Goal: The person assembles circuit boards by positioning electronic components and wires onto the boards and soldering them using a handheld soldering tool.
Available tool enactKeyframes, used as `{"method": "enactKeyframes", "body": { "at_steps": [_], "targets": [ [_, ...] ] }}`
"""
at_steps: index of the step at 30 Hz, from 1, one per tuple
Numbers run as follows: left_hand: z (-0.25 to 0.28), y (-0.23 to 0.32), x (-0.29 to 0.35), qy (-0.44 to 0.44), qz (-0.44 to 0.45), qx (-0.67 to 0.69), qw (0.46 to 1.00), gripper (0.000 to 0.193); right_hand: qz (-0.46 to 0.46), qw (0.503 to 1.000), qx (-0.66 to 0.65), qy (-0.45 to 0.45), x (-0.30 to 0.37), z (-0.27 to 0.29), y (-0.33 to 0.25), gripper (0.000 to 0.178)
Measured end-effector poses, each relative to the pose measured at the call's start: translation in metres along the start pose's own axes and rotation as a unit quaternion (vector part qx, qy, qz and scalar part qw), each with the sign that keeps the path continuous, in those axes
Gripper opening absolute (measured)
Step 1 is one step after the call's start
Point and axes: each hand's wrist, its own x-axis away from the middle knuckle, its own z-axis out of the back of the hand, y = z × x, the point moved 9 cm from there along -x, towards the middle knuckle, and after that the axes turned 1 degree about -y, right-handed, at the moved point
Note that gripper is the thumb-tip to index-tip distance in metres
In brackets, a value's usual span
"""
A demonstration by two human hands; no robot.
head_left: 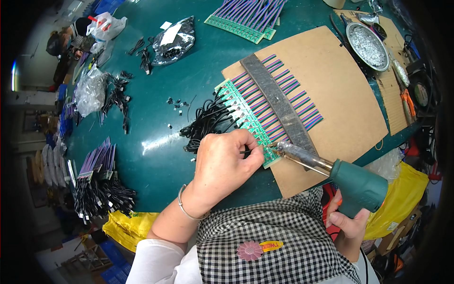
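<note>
My left hand [226,158] pinches the end of a black cable [246,150] at the near end of a strip of green circuit boards [246,116]. In my right hand [349,221] is a green soldering gun [362,187], gripped by its handle. The gun's tip points left and reaches the boards close to my left fingertips; whether it touches a pad I cannot tell. Multicoloured wires [298,102] run from the boards' right side, under a dark flat bar [279,102]. Several black cables [205,120] lie bunched along the left side.
Brown cardboard [345,104] lies beneath the work on the green table [158,104]. At the right stand a metal dish [368,45] and orange-handled pliers [407,102]. More wired boards [241,21] lie at the back, finished-looking cable bundles [101,189] at the left, a plastic bag [175,40] further back.
</note>
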Motion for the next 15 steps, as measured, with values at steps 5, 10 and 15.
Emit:
{"method": "enactKeyframes", "body": {
  "at_steps": [5, 10, 15],
  "targets": [
    [0.000, -0.001, 0.000, 0.002, 0.003, -0.002, 1.000, 0.013, 0.039, 0.998, -0.030, 0.036, -0.008, -0.001, -0.020, 0.052],
    [0.000, -0.002, 0.001, 0.004, 0.009, 0.000, 1.000, 0.013, 0.027, 1.000, -0.014, 0.007, -0.008, -0.005, -0.016, 0.053],
    [0.001, 0.001, 0.001, 0.008, 0.004, 0.005, 1.000, 0.013, 0.035, 0.997, 0.036, -0.060, 0.000, -0.002, -0.003, 0.055]
  ]
}}
